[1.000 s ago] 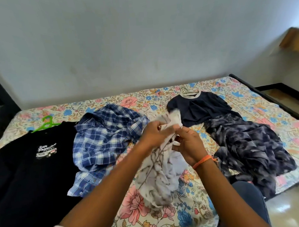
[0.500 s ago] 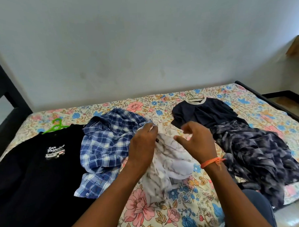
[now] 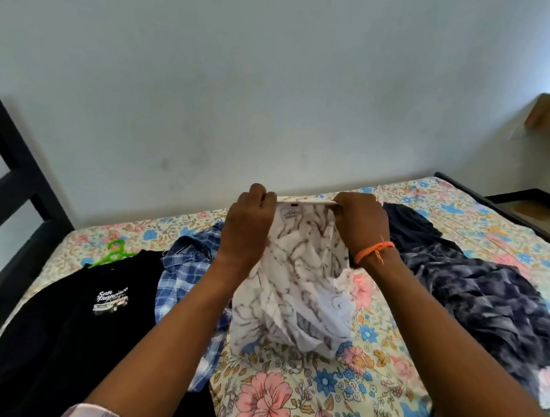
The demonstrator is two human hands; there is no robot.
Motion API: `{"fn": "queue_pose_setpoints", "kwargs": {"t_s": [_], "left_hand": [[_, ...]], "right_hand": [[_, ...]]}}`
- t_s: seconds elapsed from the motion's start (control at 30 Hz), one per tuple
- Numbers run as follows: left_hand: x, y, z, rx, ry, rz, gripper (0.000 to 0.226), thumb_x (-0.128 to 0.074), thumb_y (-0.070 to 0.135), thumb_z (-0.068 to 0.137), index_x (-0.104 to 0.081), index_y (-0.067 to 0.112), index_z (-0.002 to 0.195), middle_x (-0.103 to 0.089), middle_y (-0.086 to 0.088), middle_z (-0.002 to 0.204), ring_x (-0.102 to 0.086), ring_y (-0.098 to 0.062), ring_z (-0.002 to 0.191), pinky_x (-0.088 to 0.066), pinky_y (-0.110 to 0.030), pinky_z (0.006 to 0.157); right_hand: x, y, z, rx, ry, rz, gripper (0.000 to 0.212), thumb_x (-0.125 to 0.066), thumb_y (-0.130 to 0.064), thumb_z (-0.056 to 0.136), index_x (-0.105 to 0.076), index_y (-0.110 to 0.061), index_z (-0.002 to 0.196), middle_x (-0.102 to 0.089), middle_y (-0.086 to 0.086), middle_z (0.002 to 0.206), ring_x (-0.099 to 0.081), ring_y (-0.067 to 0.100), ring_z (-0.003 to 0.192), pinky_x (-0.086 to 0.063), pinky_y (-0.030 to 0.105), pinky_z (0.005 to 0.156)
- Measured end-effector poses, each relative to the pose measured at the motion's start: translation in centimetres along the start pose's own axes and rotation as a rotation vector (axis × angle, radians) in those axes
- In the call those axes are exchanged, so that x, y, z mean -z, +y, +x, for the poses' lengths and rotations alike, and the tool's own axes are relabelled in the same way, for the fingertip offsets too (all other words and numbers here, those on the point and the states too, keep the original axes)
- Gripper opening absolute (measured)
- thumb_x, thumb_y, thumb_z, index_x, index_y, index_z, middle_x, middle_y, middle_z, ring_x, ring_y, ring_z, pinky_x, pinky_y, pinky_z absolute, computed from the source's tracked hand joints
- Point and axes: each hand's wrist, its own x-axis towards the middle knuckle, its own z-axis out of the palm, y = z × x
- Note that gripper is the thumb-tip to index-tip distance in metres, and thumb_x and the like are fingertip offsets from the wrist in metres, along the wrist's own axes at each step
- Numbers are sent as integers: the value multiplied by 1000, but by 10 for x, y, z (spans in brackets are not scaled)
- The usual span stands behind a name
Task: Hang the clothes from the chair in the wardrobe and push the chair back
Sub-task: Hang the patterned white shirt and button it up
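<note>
Gripping the white marbled garment (image 3: 299, 283) by its top edge, both hands, left hand (image 3: 250, 223) and right hand (image 3: 361, 220), lift it above the bed (image 3: 307, 402), so I judge hanging barely begun.

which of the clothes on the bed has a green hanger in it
The black t-shirt with the San Francisco print, at the far left of the bed. A green hanger pokes out of its neck; the checked shirt beside it shows none.
</note>
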Motion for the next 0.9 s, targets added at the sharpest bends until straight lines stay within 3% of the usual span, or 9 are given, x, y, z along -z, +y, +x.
{"fn": "queue_pose_setpoints", "kwargs": {"t_s": [0.13,0.2,0.3,0.37,0.43,0.57,0.67,0.77,0.9], "left_hand": [[-14,-19,1,193,-35,-174,9,-57,3,77,-61,3,85,-56,-15,89,-57,-36,72,-45,-37,56],[-26,-13,-3,276,-117,-275,24,-62,26,76,-64,10,94,-58,-9,97,-57,-32,88,-47,-38,68],[-38,13,-8,294,-264,-412,49,-61,53,76,-58,18,111,-56,-1,111,-49,-22,102,-44,-37,79],[-41,28,-7,381,-250,-537,35,-67,47,81,-61,19,101,-60,2,101,-55,-19,96,-46,-34,75],[-40,42,-5,500,-269,-663,16,-66,34,86,-61,19,82,-62,5,83,-63,-19,82,-49,-33,66],[-39,63,-3,601,-274,-820,17,-60,28,90,-55,16,80,-61,1,75,-59,-19,70,-47,-36,62],[-25,62,15,677,-209,-850,30,-49,19,96,-39,15,67,-43,0,62,-38,-19,57,-29,-34,54],[19,49,62,789,-51,-971,37,-43,14,98,-34,17,63,-37,0,61,-32,-15,58,-28,-33,54],[89,27,150,830,-3,-1352,27,-46,20,98,-56,11,75,-52,-12,70,-50,-21,60,-37,-28,49]], "right_hand": [[18,14,16,-19,165,225,14,-57,-9,88,-70,-4,86,-71,17,84,-65,38,81,-44,34,65],[29,6,21,-42,251,417,13,-59,-7,90,-71,-5,93,-72,12,88,-66,30,79,-45,30,69],[45,-8,26,-102,254,631,15,-56,-15,97,-66,-8,88,-67,7,73,-62,18,54,-49,32,51],[54,-11,30,-166,220,786,23,-55,-18,98,-57,-3,82,-60,19,63,-57,26,38,-44,31,37],[62,-10,35,-274,209,900,29,-51,-23,100,-48,-4,78,-56,25,59,-54,32,34,-42,31,34],[78,-14,46,-517,27,1132,50,-31,-33,106,-52,-1,73,-55,19,49,-48,24,31,-40,25,36],[96,-18,50,-534,-44,1116,57,-27,-40,107,-48,-6,66,-58,17,51,-51,23,36,-44,24,37],[124,-23,61,-465,57,1233,56,-37,-41,104,-49,-8,60,-56,13,46,-51,22,35,-44,23,40],[181,-42,98,-358,290,1528,49,-49,-27,96,-45,-14,49,-44,6,37,-40,21,31,-31,18,39]]}}
